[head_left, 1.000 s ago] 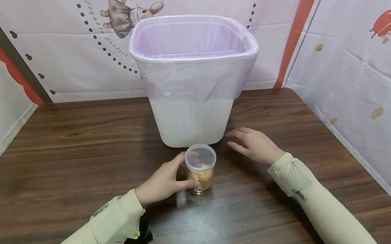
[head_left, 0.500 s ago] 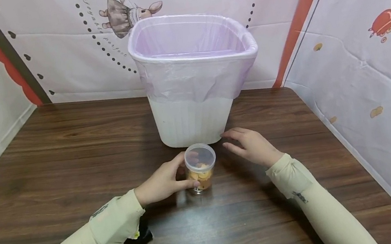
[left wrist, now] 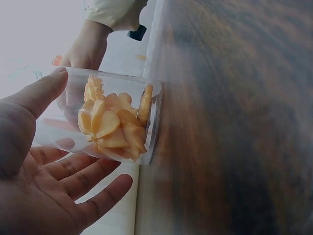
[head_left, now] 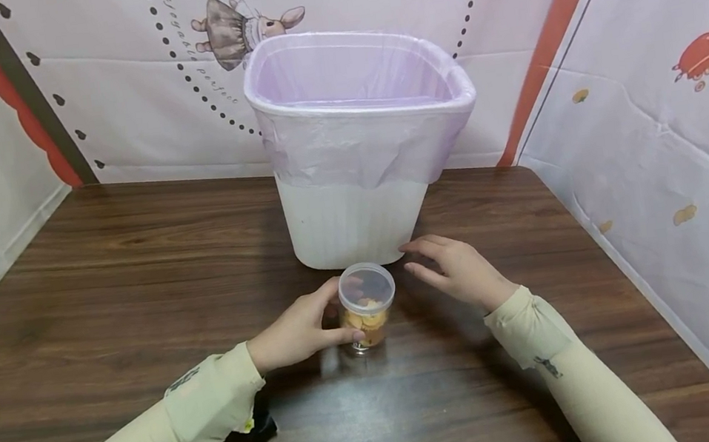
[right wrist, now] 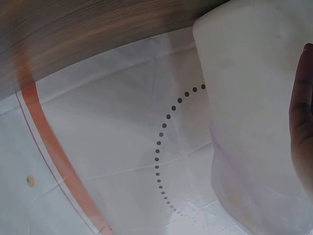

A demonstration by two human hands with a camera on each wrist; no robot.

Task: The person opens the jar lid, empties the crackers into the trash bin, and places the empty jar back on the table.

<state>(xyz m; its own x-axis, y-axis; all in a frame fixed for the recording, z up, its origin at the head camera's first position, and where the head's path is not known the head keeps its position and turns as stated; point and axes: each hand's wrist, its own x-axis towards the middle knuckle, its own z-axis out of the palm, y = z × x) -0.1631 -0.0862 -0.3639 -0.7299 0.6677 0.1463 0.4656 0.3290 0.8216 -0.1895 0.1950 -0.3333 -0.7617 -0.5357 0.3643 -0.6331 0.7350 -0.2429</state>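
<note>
- A clear jar (head_left: pixel 371 293) is held upright on the brown wooden table (head_left: pixel 138 316), just in front of the bin, by the left hand (head_left: pixel 295 332).
- The jar is clasped from its left side, with the thumb pressed to the near wall and the left fingers curved round the far side, spread apart.
- Pale yellow piped cookies (left wrist: pixel 115 122) are seen through the jar's wall, gathered toward its base.
- The right hand (head_left: pixel 458 271) is held near the bin's lower right corner; its fingers are loosely bent, the thumb is set apart from them, and nothing is gripped. Whether the bin is touched by a fingertip cannot be told.
- The white bin (head_left: pixel 350 214) is lined with a translucent purple bag (head_left: pixel 358 146), folded over its rim.
- Both wrists are covered by cream sleeves (head_left: pixel 209 397).
</note>
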